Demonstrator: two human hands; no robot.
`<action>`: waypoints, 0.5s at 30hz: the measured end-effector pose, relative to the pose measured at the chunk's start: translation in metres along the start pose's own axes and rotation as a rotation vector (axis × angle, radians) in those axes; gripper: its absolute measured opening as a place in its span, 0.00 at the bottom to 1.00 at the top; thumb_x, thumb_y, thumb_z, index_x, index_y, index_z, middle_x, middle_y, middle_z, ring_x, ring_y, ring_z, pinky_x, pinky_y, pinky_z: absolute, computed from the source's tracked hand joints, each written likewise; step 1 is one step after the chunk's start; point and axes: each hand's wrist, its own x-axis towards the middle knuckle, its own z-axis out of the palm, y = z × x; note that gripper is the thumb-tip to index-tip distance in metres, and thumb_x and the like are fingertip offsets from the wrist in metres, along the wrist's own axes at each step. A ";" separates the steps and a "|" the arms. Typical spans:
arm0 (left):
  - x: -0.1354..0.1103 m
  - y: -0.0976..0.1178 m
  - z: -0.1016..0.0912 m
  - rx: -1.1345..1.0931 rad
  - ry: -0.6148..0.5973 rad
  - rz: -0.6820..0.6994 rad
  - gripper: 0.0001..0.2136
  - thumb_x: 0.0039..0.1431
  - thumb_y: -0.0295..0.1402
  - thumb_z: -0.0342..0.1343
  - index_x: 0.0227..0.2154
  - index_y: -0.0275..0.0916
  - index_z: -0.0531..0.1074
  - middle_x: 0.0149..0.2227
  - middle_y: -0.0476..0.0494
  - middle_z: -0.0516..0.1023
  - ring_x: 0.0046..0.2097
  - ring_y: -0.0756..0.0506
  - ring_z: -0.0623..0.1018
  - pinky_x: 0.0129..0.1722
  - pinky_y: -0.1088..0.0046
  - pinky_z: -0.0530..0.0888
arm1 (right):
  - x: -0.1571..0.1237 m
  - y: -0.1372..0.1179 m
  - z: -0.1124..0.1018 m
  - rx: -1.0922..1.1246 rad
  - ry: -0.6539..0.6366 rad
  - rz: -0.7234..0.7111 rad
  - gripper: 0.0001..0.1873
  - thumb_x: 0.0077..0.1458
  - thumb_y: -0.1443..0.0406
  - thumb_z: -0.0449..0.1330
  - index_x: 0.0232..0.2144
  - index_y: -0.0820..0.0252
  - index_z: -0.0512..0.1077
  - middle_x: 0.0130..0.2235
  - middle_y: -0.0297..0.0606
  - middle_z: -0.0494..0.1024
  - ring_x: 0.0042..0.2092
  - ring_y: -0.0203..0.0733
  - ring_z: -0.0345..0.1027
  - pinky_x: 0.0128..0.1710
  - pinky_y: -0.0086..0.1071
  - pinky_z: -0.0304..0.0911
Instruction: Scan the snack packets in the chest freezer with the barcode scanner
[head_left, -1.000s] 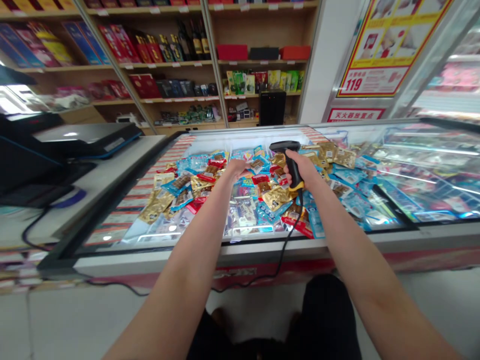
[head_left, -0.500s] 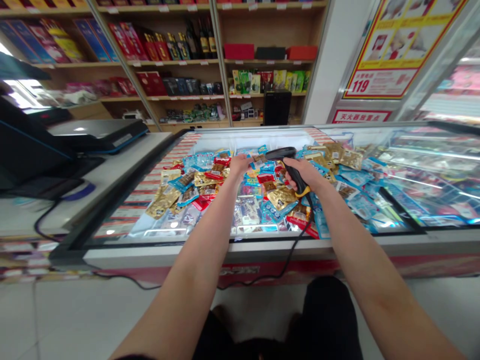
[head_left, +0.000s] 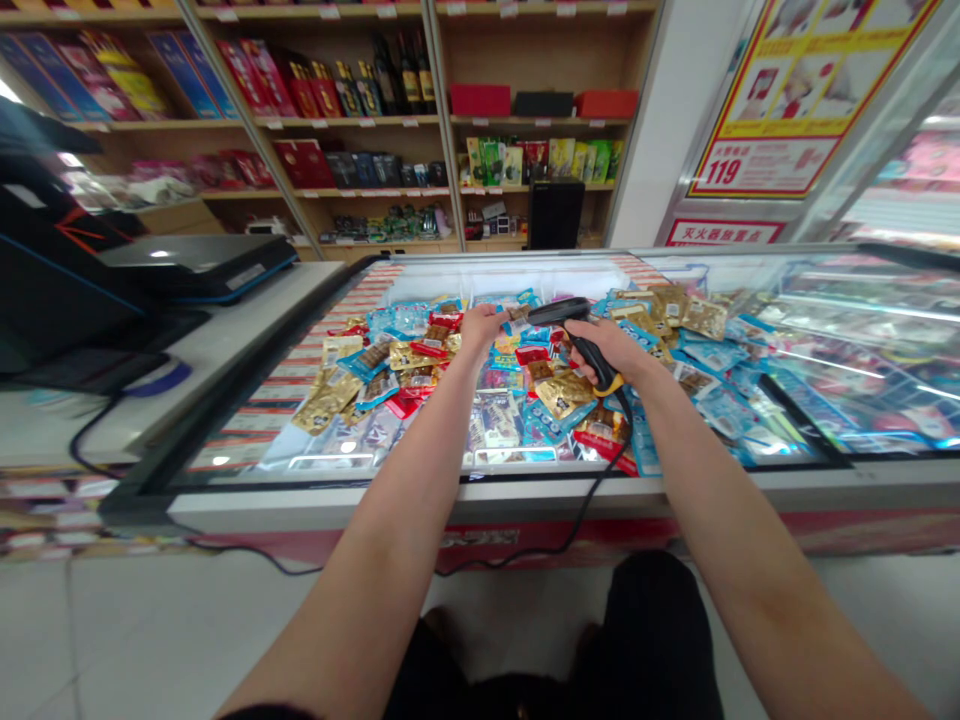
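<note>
My right hand [head_left: 609,350] grips a black barcode scanner [head_left: 562,312] with a yellow band at the handle's base; its head is tipped left. My left hand [head_left: 482,325] holds up a small snack packet [head_left: 516,318] right in front of the scanner's head. Both hands hover over a pile of blue, gold and red snack packets [head_left: 420,370] lying in an open chest freezer [head_left: 525,490]. The scanner's black cable [head_left: 592,500] hangs over the freezer's front edge.
A checkout counter [head_left: 225,340] with a black till screen [head_left: 52,280] stands at the left. Sliding glass lids [head_left: 847,340] cover the freezer's right part. Wooden shelves [head_left: 420,120] of boxed goods and bottles line the back wall. A red and yellow poster [head_left: 780,100] hangs at right.
The scanner has tipped from upright to pointing left. My left hand has lifted a packet from the pile and brought it up to the scanner's head.
</note>
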 end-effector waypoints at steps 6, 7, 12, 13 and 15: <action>-0.001 0.000 -0.001 -0.025 0.011 0.026 0.08 0.46 0.27 0.61 0.19 0.38 0.66 0.18 0.53 0.67 0.27 0.51 0.73 0.30 0.78 0.70 | -0.002 -0.002 0.002 0.012 -0.003 0.008 0.16 0.57 0.55 0.63 0.27 0.59 0.67 0.17 0.34 0.71 0.12 0.34 0.61 0.07 0.25 0.58; -0.001 0.000 -0.001 -0.033 0.006 0.028 0.08 0.47 0.27 0.61 0.19 0.38 0.66 0.18 0.54 0.66 0.26 0.52 0.72 0.30 0.78 0.70 | -0.002 -0.002 0.002 0.013 -0.006 0.008 0.16 0.57 0.55 0.63 0.27 0.59 0.67 0.17 0.34 0.71 0.12 0.34 0.60 0.07 0.25 0.58; -0.002 -0.001 -0.001 -0.070 -0.013 0.008 0.10 0.48 0.26 0.59 0.19 0.38 0.64 0.17 0.57 0.59 0.21 0.55 0.65 0.28 0.79 0.69 | -0.002 -0.002 0.001 0.005 -0.012 0.011 0.16 0.58 0.55 0.62 0.26 0.59 0.67 0.17 0.34 0.71 0.12 0.34 0.60 0.07 0.26 0.58; -0.001 -0.001 -0.001 -0.068 -0.014 0.008 0.10 0.48 0.27 0.59 0.19 0.38 0.63 0.17 0.57 0.59 0.21 0.55 0.64 0.28 0.79 0.69 | -0.002 -0.002 0.001 0.004 -0.011 0.012 0.16 0.58 0.55 0.62 0.26 0.59 0.67 0.17 0.34 0.71 0.12 0.34 0.60 0.07 0.26 0.58; 0.000 -0.002 -0.002 -0.047 -0.017 0.017 0.09 0.48 0.27 0.59 0.19 0.38 0.63 0.17 0.56 0.60 0.22 0.55 0.65 0.28 0.79 0.69 | -0.002 -0.002 0.001 0.005 -0.009 0.018 0.16 0.58 0.55 0.62 0.26 0.59 0.67 0.17 0.34 0.71 0.12 0.34 0.60 0.07 0.26 0.58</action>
